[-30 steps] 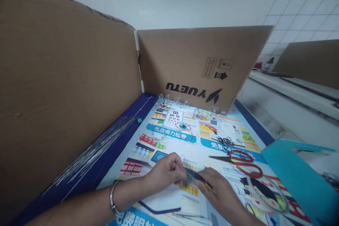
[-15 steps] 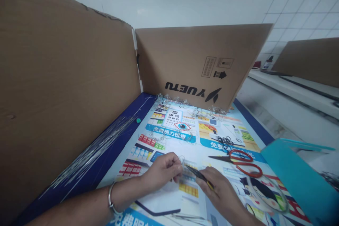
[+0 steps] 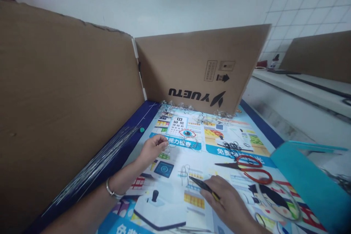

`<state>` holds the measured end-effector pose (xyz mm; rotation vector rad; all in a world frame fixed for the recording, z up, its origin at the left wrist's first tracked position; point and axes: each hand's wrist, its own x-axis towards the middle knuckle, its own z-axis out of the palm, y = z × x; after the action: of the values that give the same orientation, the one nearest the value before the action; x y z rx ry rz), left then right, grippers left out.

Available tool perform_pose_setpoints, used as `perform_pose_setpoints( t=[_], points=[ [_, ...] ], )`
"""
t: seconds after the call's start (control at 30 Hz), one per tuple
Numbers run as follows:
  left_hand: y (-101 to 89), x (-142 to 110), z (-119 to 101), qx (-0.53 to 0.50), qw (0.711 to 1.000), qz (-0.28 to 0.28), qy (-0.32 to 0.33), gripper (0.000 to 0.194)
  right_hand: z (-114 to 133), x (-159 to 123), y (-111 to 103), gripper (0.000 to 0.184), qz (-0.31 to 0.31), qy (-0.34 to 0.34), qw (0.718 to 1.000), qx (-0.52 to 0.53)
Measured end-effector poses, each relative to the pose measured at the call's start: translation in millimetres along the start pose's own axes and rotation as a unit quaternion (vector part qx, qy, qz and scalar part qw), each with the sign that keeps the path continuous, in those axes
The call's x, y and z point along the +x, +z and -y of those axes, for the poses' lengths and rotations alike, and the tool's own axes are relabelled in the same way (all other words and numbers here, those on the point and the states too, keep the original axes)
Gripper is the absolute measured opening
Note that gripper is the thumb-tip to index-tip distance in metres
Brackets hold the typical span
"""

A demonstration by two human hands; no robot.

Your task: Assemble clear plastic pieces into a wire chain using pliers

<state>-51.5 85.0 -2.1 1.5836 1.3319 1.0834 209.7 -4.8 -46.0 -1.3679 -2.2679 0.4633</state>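
Note:
My right hand point(image 3: 226, 201) grips a pair of pliers point(image 3: 204, 186) with dark pointed jaws and a touch of yellow on the handles. Just beyond the plier tips is a thin bent wire shape point(image 3: 185, 173) with loops; whether the jaws touch it I cannot tell. Farther forward and left, my left hand point(image 3: 153, 150), with a silver bangle point(image 3: 111, 189) at the wrist, has thumb and fingers pinched together. It hovers beside small clear wire pieces point(image 3: 192, 142), and what lies between its fingertips is too small to make out.
Red-handled scissors point(image 3: 255, 170) lie right of the pliers, near black wire loops point(image 3: 232, 147). Long thin wires point(image 3: 95, 164) run along the left cardboard wall point(image 3: 68, 91). A teal box point(image 3: 309, 179) sits at right. More wire pieces point(image 3: 178, 105) line the back cardboard panel point(image 3: 192, 65).
My left hand has moved forward and left, away from the plier tips. The right hand with the pliers has shifted slightly left and nearer. The view has tilted a little.

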Motion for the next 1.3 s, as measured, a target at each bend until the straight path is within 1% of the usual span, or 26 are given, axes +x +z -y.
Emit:
perform_pose_setpoints(
  t=[0.13,0.23,0.4,0.53,0.63,0.73,0.8,0.9,1.03,1.2,1.3],
  points=[
    [1.4,18.9,1.4,0.069,0.997,0.030,0.005,0.027,2.3,0.6,-2.6,0.033,0.016,0.005,1.000,0.002],
    [8.1,37.7,0.1,0.136,0.989,0.050,0.011,0.028,4.1,0.9,-3.8,0.033,0.020,0.007,1.000,0.004],
    [30.1,66.9,-5.9,0.255,0.964,0.071,0.000,0.027,4.4,-0.7,-3.3,0.036,0.017,0.009,1.000,0.002],
    [48.1,81.5,-5.5,0.330,0.939,0.091,-0.029,0.031,5.0,-1.1,-3.8,0.036,0.015,0.013,1.000,-0.002],
    [55.4,90.9,-4.5,0.371,0.922,0.100,-0.049,0.036,5.8,-0.2,-4.6,0.034,0.014,0.014,1.000,-0.005],
    [58.4,101.5,-6.3,0.399,0.908,0.117,-0.058,0.034,6.3,0.5,-5.3,0.033,0.015,0.016,1.000,-0.009],
    [60.2,108.5,-8.3,0.412,0.897,0.147,-0.058,0.030,6.3,0.5,-5.3,0.033,0.015,0.018,1.000,-0.013],
    [64.0,116.9,-10.4,0.428,0.882,0.192,-0.053,0.030,6.3,0.1,-4.5,0.033,0.014,0.014,1.000,-0.014],
    [70.4,123.5,-9.8,0.445,0.866,0.225,-0.042,0.030,6.3,-0.1,-3.1,0.033,0.006,0.012,1.000,-0.015],
    [79.1,129.3,-10.5,0.438,0.861,0.255,-0.051,0.030,7.3,-0.3,-3.8,0.033,0.000,0.012,1.000,-0.006],
    [81.5,131.7,-13.1,0.414,0.869,0.266,-0.059,0.029,8.4,-0.1,-4.6,0.032,-0.001,0.016,1.000,-0.005]
  ],
)
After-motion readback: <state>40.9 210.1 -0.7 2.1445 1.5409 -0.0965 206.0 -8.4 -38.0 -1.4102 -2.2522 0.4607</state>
